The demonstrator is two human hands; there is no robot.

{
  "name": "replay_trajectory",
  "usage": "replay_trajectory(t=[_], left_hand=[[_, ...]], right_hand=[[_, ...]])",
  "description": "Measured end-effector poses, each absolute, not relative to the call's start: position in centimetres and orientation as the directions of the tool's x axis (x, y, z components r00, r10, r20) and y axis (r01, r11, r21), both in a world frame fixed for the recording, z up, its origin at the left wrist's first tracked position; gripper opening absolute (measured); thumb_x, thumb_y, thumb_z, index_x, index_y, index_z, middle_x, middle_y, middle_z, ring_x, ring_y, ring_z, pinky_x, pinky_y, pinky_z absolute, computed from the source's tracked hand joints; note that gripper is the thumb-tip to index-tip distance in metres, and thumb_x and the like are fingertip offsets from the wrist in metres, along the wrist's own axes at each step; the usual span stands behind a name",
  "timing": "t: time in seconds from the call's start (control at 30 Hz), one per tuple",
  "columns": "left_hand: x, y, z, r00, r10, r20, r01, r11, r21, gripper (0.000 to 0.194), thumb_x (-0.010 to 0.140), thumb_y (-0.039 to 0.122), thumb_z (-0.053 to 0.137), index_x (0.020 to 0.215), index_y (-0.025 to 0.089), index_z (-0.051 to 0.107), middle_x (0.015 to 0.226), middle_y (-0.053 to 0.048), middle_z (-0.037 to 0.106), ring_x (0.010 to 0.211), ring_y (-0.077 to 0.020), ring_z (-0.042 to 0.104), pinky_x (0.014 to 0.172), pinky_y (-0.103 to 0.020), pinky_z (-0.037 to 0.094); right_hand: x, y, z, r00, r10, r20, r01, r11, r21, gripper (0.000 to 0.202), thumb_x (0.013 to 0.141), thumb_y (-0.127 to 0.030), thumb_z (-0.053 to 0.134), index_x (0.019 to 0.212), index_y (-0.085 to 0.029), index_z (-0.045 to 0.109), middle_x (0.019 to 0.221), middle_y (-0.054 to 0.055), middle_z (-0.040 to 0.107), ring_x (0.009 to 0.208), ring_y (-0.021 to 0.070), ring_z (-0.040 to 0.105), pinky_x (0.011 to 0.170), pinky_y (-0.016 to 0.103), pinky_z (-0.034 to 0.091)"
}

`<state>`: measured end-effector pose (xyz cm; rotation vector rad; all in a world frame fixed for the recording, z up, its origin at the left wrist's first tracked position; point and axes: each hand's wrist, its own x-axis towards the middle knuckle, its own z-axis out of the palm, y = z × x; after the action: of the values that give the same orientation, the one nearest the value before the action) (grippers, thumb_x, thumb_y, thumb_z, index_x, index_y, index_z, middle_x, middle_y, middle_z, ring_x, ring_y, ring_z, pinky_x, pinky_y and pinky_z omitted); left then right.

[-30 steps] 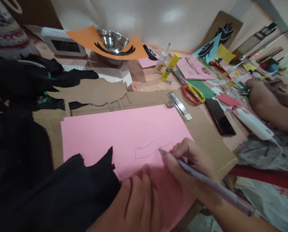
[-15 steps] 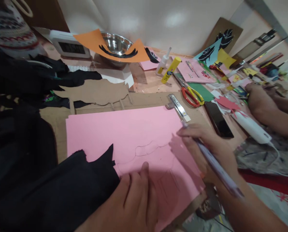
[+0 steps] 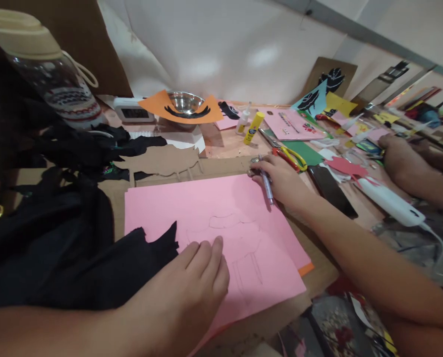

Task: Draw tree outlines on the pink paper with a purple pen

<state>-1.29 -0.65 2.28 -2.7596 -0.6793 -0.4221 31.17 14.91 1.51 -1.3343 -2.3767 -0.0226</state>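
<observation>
A pink sheet of paper (image 3: 162, 198) bears thin pencil lines that form an outline with long narrow legs. My left hand (image 3: 192, 277) lies on its lower part, fingers stretched out and pressing it flat. At the sheet's far right corner is my right hand (image 3: 281, 181), with a slim purple-grey pen (image 3: 266, 188) held in its fingers. Its fingertips reach a small greyish eraser-like piece (image 3: 251, 168); whether they grip it I cannot tell. Black cloth (image 3: 132, 263) overlaps the sheet's left side.
Brown cardboard (image 3: 225, 163) lies beneath the paper. Beyond are scissors (image 3: 294, 157), a yellow glue stick (image 3: 253, 128) and a steel bowl (image 3: 186, 103) under orange paper. A phone (image 3: 331, 191) and a white corded tool (image 3: 390, 201) lie right, near another person's arm (image 3: 411, 163). A bottle (image 3: 58, 74) stands left.
My right hand has moved forward from the sheet's right side to its far corner, pen still held, covering the silver case there. My left hand stays on the paper. The view has tilted up.
</observation>
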Motion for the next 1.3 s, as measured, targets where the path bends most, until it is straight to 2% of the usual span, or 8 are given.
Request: replay_trajectory(t=[0.13,0.23,0.3,0.43,0.6,0.97,1.17,1.3], left_hand=[[-1.4,-0.4,2.5,0.847,0.409,0.339,0.481,-0.861,-0.163,0.042,0.079,0.013,0.053,0.115,0.014,0.073,0.127,-0.013,0.084,0.101,-0.0255,0.076,0.091,-0.039,0.055],[-1.2,-0.5,2.1,0.842,0.427,0.329,0.496,-0.853,-0.163,0.05,0.076,0.012,0.052,0.122,0.013,0.072,0.131,-0.013,0.083,0.103,-0.0251,0.076,0.09,-0.038,0.054],[-1.0,-0.6,1.7,0.84,0.435,0.325,0.506,-0.844,-0.177,0.052,0.077,0.012,0.052,0.126,0.011,0.073,0.135,-0.015,0.081,0.103,-0.0274,0.076,0.091,-0.041,0.053],[-0.5,-0.9,0.9,0.847,0.431,0.312,0.505,-0.836,-0.216,0.054,0.081,0.017,0.056,0.131,0.008,0.074,0.14,-0.018,0.079,0.108,-0.0317,0.073,0.095,-0.046,0.051],[-0.2,-1.4,1.0,0.847,0.438,0.301,0.514,-0.82,-0.253,0.044,0.092,0.024,0.058,0.13,0.013,0.078,0.137,-0.014,0.08,0.113,-0.0315,0.072,0.098,-0.047,0.049],[-0.7,-0.8,1.6,0.815,0.44,0.376,0.532,-0.826,-0.186,0.048,0.112,0.02,0.034,0.125,0.019,0.081,0.126,-0.007,0.084,0.112,-0.0232,0.07,0.1,-0.041,0.044],[-0.7,-0.7,1.5,0.857,0.418,0.302,0.487,-0.85,-0.203,0.039,0.108,0.028,0.05,0.137,0.017,0.075,0.137,-0.012,0.08,0.122,-0.0275,0.07,0.102,-0.044,0.047],[-0.2,0.0,2.5,0.858,0.461,0.225,0.499,-0.853,-0.154,0.057,0.099,0.035,0.066,0.155,0.024,0.062,0.159,-0.015,0.066,0.136,-0.0347,0.065,0.11,-0.055,0.05]], right_hand=[[30.6,13.7,2.2,-0.451,0.816,0.36,0.804,0.547,-0.233,0.018,0.106,-0.025,0.07,0.122,-0.021,0.077,0.124,0.015,0.076,0.115,0.0327,0.073,0.105,0.05,0.057],[29.4,10.6,4.0,-0.429,0.833,0.349,0.767,0.54,-0.347,0.023,0.107,-0.03,0.073,0.13,-0.025,0.074,0.123,0.009,0.075,0.109,0.0281,0.075,0.095,0.041,0.06],[28.0,7.9,5.3,-0.532,0.793,0.297,0.683,0.609,-0.403,0.015,0.11,-0.027,0.069,0.122,-0.026,0.077,0.113,0.007,0.075,0.1,0.0247,0.076,0.087,0.035,0.059],[25.0,4.3,6.9,-0.709,0.698,0.096,0.642,0.696,-0.32,0.029,0.114,-0.019,0.053,0.116,-0.015,0.081,0.106,0.013,0.073,0.091,0.0255,0.071,0.079,0.035,0.056],[23.7,4.1,7.1,-0.724,0.684,-0.09,0.686,0.7,-0.2,0.024,0.11,-0.014,0.058,0.114,-0.013,0.082,0.103,0.013,0.072,0.086,0.0257,0.065,0.074,0.035,0.052],[24.2,4.2,7.4,-0.758,0.649,-0.063,0.651,0.745,-0.149,0.028,0.108,-0.009,0.053,0.112,-0.014,0.079,0.101,0.013,0.072,0.082,0.0251,0.063,0.072,0.034,0.049],[24.3,4.4,7.6,-0.748,0.661,-0.063,0.66,0.73,-0.178,0.029,0.107,-0.006,0.051,0.111,-0.012,0.079,0.101,0.013,0.071,0.084,0.0256,0.064,0.073,0.034,0.049],[24.8,4.0,7.5,-0.732,0.676,-0.082,0.675,0.705,-0.217,0.03,0.107,-0.006,0.048,0.112,-0.013,0.077,0.104,0.013,0.07,0.084,0.0252,0.063,0.074,0.035,0.05]])
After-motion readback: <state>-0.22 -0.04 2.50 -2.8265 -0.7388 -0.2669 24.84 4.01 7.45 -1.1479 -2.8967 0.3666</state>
